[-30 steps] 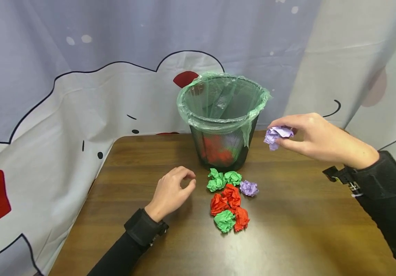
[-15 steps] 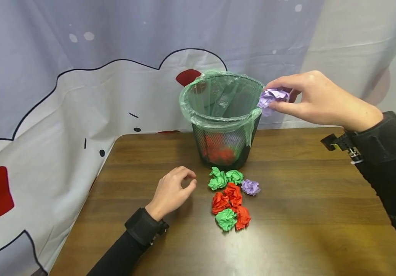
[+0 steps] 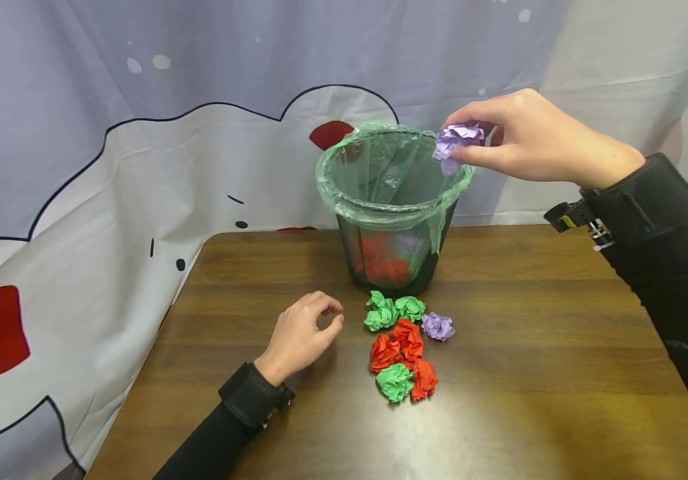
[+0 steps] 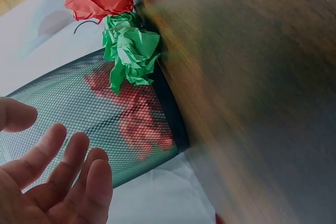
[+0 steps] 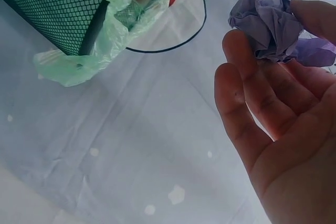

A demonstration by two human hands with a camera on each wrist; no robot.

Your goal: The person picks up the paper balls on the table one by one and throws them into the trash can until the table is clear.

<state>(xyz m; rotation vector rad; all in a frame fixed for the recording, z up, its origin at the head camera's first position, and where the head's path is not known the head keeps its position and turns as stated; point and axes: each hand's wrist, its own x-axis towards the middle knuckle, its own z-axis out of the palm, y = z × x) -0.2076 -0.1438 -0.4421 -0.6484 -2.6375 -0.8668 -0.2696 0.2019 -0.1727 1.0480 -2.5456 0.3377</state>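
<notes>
My right hand (image 3: 536, 143) pinches a crumpled purple paper ball (image 3: 458, 141) between thumb and fingers, above the right rim of a black mesh wastebasket (image 3: 392, 263). The right wrist view shows the same purple paper ball (image 5: 268, 22) at the fingertips. A thin green bag (image 3: 374, 215) lines the basket and folds over its rim. Red and green paper shows through the mesh. My left hand (image 3: 301, 333) is at the table, left of the loose paper balls, its fingers loosely curved around nothing. In the left wrist view, a green paper ball (image 4: 131, 51) is beyond the left hand (image 4: 58, 182).
In front of the basket lie several green paper balls (image 3: 395, 382), red paper balls (image 3: 386, 352) and one purple paper ball (image 3: 438, 327) on the wooden table (image 3: 530, 320). A patterned curtain (image 3: 248, 160) hangs behind the table and basket.
My right hand has lifted the purple paper ball from beside the basket, up and leftward to over its rim. The left hand and the balls on the table stay put.
</notes>
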